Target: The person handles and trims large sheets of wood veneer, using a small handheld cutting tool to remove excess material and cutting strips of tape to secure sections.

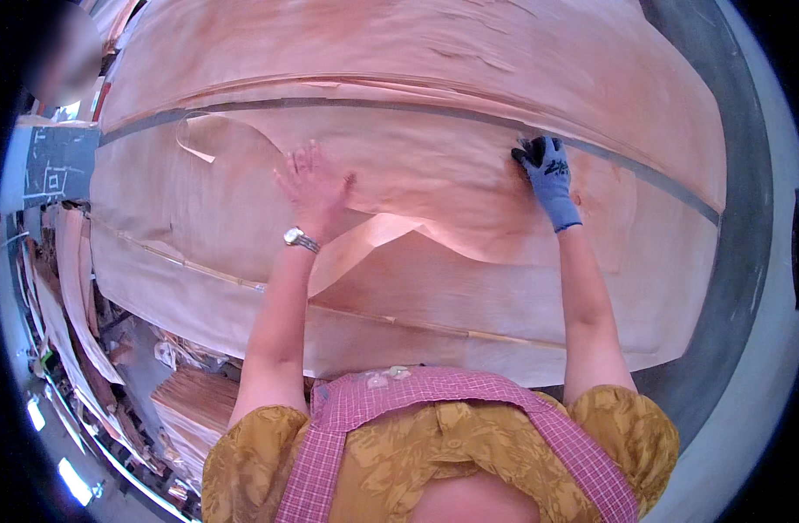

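A thin, reddish-tan wood veneer sheet (434, 166) lies over paler sheets, its near edge curling up in the middle. My left hand (316, 190), bare and with a watch (301, 239) at the wrist, rests flat on its left part with fingers spread. Toward the sheet's far right edge is my right hand (546, 174), in a blue-grey glove with black fingertips. Its fingers are bent together on the veneer; the fingertips' undersides are hidden. Beneath the raised edge shows a wide lower veneer sheet (478, 296). A narrow curled veneer strip (196, 144) lies at the far left.
Beyond a dark gap lies another broad stack of veneer (373, 48). A thin light strip (399, 321) runs across the near sheets. Veneer offcuts (77, 279) and a stack of brown sheets (194, 405) stand at the left. A blurred person (64, 52) is at the far left.
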`<state>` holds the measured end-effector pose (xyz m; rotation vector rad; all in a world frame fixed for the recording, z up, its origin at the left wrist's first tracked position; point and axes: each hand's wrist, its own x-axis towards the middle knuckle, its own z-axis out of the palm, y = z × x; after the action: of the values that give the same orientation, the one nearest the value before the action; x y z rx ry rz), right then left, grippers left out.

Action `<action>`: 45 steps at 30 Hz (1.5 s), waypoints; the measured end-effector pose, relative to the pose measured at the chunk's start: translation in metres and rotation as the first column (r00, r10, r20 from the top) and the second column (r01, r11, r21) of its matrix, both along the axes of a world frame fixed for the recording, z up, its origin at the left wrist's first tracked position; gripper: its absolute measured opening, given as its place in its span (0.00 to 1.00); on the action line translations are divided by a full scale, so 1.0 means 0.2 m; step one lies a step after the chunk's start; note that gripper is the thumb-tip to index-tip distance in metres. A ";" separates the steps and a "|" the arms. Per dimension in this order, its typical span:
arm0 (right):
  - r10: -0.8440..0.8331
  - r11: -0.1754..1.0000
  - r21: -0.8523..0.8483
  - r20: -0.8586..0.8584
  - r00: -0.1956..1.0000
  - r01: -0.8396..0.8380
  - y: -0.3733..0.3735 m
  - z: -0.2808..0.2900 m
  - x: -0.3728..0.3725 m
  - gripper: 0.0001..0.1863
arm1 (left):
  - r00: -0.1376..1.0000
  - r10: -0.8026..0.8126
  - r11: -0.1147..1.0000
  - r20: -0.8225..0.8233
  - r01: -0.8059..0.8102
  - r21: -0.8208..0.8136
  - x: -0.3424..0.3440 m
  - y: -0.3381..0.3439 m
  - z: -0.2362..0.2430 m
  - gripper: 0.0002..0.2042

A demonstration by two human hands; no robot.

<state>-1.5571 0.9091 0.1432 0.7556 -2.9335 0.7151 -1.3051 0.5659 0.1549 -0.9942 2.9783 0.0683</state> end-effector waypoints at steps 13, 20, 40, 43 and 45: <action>0.293 0.948 0.081 0.148 0.944 -0.307 -0.43 0.15 0.30 0.22 | 0.909 -0.370 0.878 -0.191 0.410 0.248 0.38 0.19 0.37 0.44; 0.533 0.839 -0.099 -0.041 0.845 -0.534 -0.65 0.25 0.31 0.13 | 0.942 -0.119 0.982 -0.313 0.157 0.101 0.13 -0.39 0.06 0.31; 0.608 0.649 0.453 0.176 0.775 -0.612 -2.19 0.14 0.62 0.17 | 0.909 0.046 0.994 -0.415 -0.084 -0.073 -0.11 -0.76 -0.13 0.17; 0.633 0.619 0.478 0.166 0.756 -0.624 -2.14 0.15 0.65 0.18 | 0.923 0.070 0.984 -0.379 -0.127 -0.128 -0.12 -0.76 -0.14 0.17; 0.640 0.590 0.452 0.243 0.729 -0.669 -2.01 0.13 0.67 0.18 | 0.939 0.077 0.990 -0.335 -0.112 -0.088 -0.14 -0.76 -0.12 0.17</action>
<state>-1.4240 0.5065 0.1691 1.9669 -2.8511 -0.1153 -1.3329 0.4143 0.1302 -1.2549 3.2622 0.0862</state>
